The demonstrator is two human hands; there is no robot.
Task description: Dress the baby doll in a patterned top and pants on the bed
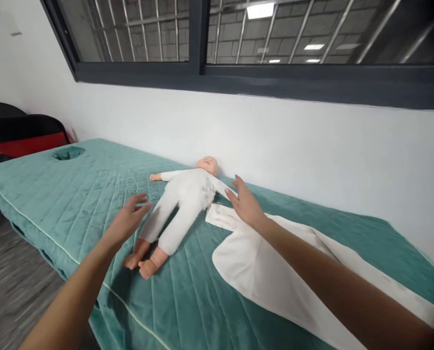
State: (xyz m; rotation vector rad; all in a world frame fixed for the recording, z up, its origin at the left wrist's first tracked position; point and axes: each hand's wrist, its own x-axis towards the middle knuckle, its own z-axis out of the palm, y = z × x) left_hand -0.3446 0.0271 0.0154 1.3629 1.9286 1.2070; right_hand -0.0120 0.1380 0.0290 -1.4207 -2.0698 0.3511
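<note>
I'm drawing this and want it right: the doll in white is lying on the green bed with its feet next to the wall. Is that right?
Not quite. The doll in white is lying on the green bed, but its head is next to the wall, not its feet. The head camera view shows it.

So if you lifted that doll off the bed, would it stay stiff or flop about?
The doll would probably sag in the middle, since its white body looks like soft, slightly rumpled cloth. Its head and feet look like smooth molded plastic, so they may hold their shape and swing a little. Lying flat with limbs spread, it seems unlikely to roll.
</note>
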